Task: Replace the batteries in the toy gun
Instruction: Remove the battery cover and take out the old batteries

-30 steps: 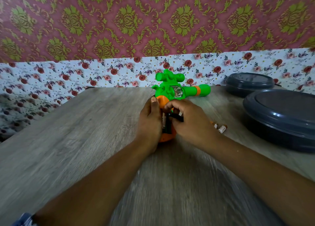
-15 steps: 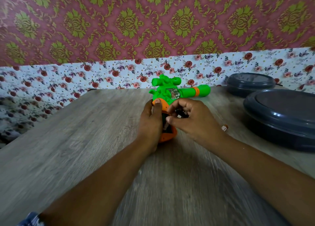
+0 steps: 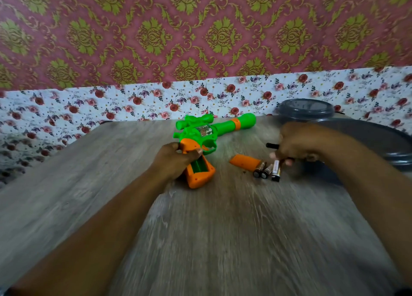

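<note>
Toy gun (image 3: 214,135) lay on its side on the wooden surface (image 3: 223,228), green barrel pointing right toward the wall, orange grip toward me. My left hand (image 3: 176,159) was clamped around the grip, pinning it down. Battery compartment (image 3: 199,166) in the grip sat open, green inside; I couldn't tell if any cell was in it. Orange battery cover (image 3: 244,162) lay loose on the surface just right of the grip. 2 batteries (image 3: 263,172) lay side by side touching the cover's right end. My right hand (image 3: 296,144) was closed on a black battery (image 3: 273,145), sticking out left of the fingers, with another battery (image 3: 276,172) just under the fingertips, blurred. 2 grey lidded containers (image 3: 305,110) stood behind that hand.
</note>
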Demonstrator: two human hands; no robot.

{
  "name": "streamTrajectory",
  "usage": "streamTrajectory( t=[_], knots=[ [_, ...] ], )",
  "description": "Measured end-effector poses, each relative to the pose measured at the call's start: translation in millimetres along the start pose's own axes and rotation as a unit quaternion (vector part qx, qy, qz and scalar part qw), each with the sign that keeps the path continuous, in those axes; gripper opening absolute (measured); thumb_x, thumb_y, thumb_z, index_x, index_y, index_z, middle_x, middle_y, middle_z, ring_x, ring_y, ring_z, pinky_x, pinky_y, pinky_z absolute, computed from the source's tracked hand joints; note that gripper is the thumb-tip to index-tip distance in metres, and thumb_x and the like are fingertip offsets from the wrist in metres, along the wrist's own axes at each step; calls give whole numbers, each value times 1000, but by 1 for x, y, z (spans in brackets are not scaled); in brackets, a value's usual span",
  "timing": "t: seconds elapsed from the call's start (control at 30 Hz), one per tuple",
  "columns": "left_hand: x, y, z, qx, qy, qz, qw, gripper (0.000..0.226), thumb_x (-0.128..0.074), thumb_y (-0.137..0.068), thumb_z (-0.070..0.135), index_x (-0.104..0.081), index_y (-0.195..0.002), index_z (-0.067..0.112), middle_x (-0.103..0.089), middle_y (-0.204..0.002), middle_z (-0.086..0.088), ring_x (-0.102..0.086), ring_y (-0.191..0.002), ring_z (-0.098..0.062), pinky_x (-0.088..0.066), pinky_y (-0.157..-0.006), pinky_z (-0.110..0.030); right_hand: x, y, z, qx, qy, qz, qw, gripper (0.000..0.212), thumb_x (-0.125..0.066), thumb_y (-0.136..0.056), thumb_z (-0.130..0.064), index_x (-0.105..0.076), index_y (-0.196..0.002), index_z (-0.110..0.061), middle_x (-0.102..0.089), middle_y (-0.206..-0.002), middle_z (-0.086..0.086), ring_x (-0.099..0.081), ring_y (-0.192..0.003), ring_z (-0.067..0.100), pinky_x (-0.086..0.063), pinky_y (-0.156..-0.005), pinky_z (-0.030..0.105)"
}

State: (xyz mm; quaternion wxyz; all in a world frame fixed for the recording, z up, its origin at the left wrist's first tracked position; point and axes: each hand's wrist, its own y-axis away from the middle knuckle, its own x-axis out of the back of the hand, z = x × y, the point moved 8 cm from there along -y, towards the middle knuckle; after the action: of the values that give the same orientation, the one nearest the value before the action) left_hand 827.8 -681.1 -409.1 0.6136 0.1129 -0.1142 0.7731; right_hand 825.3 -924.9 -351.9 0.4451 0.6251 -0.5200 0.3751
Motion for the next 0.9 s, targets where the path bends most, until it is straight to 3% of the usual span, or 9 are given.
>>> streamTrajectory(
  t=[0.1,0.23,0.3,0.4,0.43,0.6,0.77,0.83,0.9],
  knots=[
    [2,-3,-3,4,-33,8,999,27,-73,-79,31,-65,-98,13,-69,-103,-14,-66,-94,-29,-54,-90,-45,-3,-8,2,-17,71,35,997,22,-64,-86,-19,-61,-69,-5,-63,-60,3,-50,-46,10,-36,-46,19],
    [6,-9,-5,-11,-92,15,996,38,-72,-79,37,-67,-87,0,-67,-82,-20,-63,-69,-26,-54,-73,-39,-8,-11,5,-35,78,53,995,26,-62,-87,-19,-55,-65,-6,-58,-57,5,-51,-45,12,-38,-45,20],
    [6,-9,-5,-15,-120,17,992,42,-71,-78,41,-65,-82,0,-64,-75,-17,-61,-65,-24,-54,-71,-39,-8,-9,3,-28,109,80,990,32,-60,-87,-19,-50,-61,-4,-52,-59,4,-49,-52,14,-41,-53,24],
    [6,-10,-4,-20,-135,18,990,48,-71,-76,45,-65,-82,-2,-64,-75,-18,-63,-68,-27,-55,-73,-43,-9,-4,-4,-17,125,102,987,11,-53,-87,-10,-56,-92,0,-46,-75,5,-48,-75,21,-41,-68,31],
    [6,-10,-5,-18,-138,18,990,46,-71,-76,45,-64,-78,0,-64,-73,-17,-63,-68,-27,-55,-73,-42,-10,-3,-4,-18,133,101,986,16,-50,-87,-7,-56,-100,-1,-45,-79,6,-47,-79,22,-41,-69,31],
    [8,-12,-8,-6,-178,19,984,46,-70,-77,47,-50,-58,10,-51,-61,-13,-56,-65,-26,-41,-63,-35,-10,-2,-5,-15,141,107,984,21,-50,-90,-10,-54,-109,-3,-55,-99,12,-49,-84,23,-42,-70,33],
    [8,-10,-3,-16,-228,20,973,47,-65,-80,51,-54,-61,9,-52,-60,-9,-56,-61,-22,-39,-56,-28,0,14,-39,103,71,153,980,19,-51,-91,-20,-56,-94,-2,-45,-72,1,-45,-67,15,-33,-52,27],
    [8,-5,1,-17,-254,28,967,47,-61,-83,51,-51,-60,12,-48,-57,-6,-50,-56,-17,-30,-49,-27,-12,29,-50,149,48,160,975,19,-52,-90,-24,-59,-94,-6,-53,-81,7,-52,-77,22,-32,-59,26],
    [9,-1,6,-22,-279,50,959,45,-57,-85,52,-55,-66,12,-53,-64,-6,-53,-63,-20,-29,-50,-27,-32,40,-52,183,52,167,967,18,-55,-88,-24,-63,-98,-12,-63,-95,12,-58,-90,28,-33,-66,26]
  ],
)
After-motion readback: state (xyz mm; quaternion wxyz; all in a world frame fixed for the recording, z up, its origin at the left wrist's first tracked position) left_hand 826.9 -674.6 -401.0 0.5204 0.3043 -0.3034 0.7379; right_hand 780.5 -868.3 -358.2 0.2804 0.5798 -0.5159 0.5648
